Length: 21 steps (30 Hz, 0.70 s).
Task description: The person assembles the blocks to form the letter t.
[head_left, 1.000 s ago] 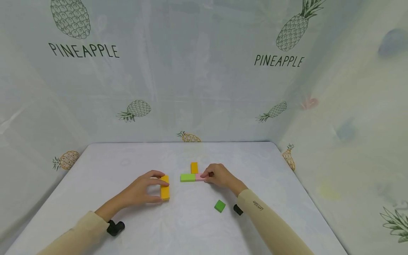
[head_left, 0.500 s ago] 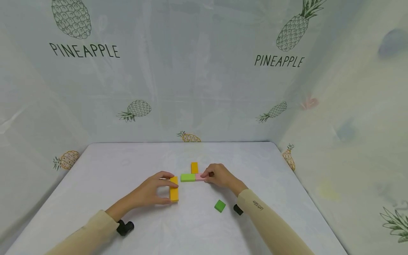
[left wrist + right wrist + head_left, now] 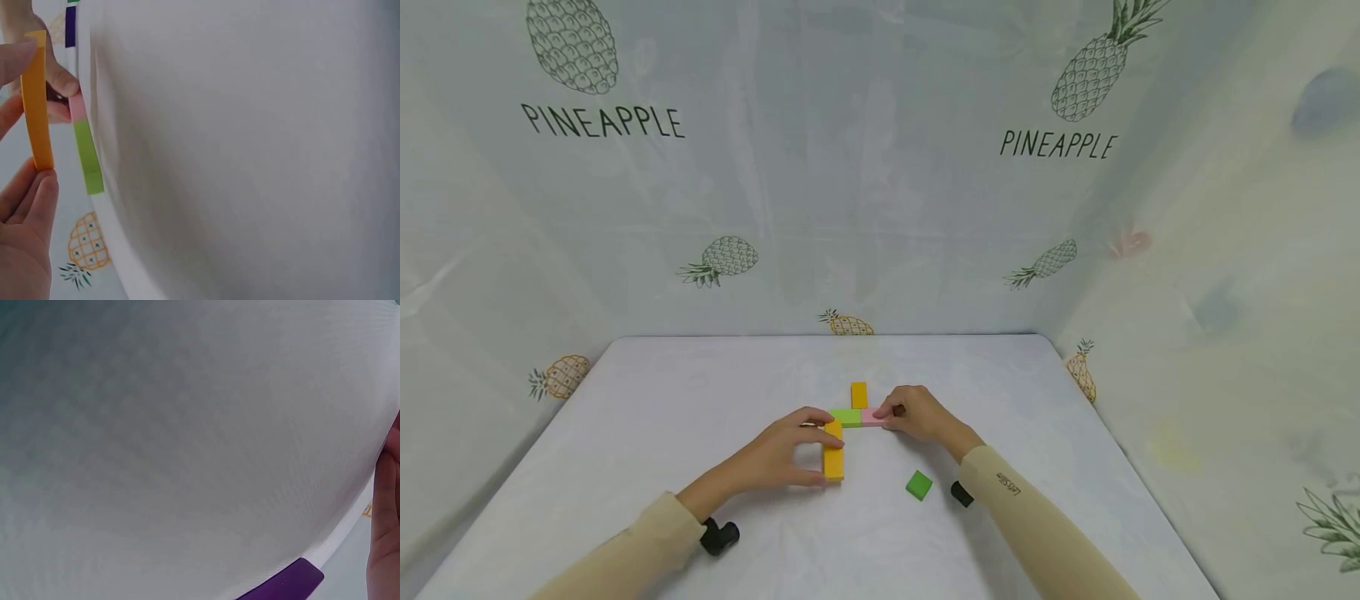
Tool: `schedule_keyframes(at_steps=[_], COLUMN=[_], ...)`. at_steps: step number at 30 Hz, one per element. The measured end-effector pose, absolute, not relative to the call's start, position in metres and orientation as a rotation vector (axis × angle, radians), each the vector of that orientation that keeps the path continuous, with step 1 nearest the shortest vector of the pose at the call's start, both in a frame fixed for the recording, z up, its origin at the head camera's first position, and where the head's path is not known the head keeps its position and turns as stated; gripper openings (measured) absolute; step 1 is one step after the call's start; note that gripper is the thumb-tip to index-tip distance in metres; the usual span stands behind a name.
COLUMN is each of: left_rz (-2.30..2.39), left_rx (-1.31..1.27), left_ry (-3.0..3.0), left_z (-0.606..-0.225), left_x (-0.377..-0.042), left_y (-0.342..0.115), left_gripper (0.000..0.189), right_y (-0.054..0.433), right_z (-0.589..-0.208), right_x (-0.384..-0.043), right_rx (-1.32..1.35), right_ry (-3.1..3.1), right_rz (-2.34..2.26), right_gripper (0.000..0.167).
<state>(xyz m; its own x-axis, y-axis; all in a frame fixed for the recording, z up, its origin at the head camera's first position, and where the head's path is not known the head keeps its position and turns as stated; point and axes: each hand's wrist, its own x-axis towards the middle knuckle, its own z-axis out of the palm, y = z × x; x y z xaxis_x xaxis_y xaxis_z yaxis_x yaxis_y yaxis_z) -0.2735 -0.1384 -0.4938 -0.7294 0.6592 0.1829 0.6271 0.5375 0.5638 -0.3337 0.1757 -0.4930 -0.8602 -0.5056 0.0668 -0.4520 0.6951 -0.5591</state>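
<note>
My left hand point(image 3: 771, 456) grips a long yellow-orange block point(image 3: 833, 463) by its ends, thumb at the near end and fingers at the far end. In the head view this block overlaps the left part of a lime green block point(image 3: 850, 418). A pink block point(image 3: 868, 417) lies end to end with the lime one. My right hand point(image 3: 920, 415) pinches the pink block's right part, which its fingers cover. Behind the row a smaller yellow-orange block point(image 3: 859, 395) stands against it. The left wrist view shows the held block point(image 3: 37, 112) apart from the lime block point(image 3: 89, 159).
A dark green block point(image 3: 919, 485) lies in front of my right hand. A purple block point(image 3: 284, 584) shows in the right wrist view, hidden in the head view. Black cameras sit at the left wrist point(image 3: 720, 537) and right wrist point(image 3: 962, 493). A pineapple-print sheet point(image 3: 820, 167) hangs behind the table.
My left hand has carried the long yellow-orange block rightward, from left of the lime block to just in front of it. The right hand has stayed on the pink block.
</note>
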Motion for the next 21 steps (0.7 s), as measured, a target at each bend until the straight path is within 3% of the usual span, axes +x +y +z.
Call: schedule_keyframes(at_steps=[21], left_rz=[0.946], left_rx=[1.21], left_ry=[2.663], left_z=[-0.5], left_x=[-0.273], left_y=[-0.102], left_gripper=[0.047], right_y=[0.174], right_z=[-0.491], right_x=[-0.332], right_rx=[-0.804], right_ry=[2.808], right_rz=[-0.906], right_gripper=[0.014])
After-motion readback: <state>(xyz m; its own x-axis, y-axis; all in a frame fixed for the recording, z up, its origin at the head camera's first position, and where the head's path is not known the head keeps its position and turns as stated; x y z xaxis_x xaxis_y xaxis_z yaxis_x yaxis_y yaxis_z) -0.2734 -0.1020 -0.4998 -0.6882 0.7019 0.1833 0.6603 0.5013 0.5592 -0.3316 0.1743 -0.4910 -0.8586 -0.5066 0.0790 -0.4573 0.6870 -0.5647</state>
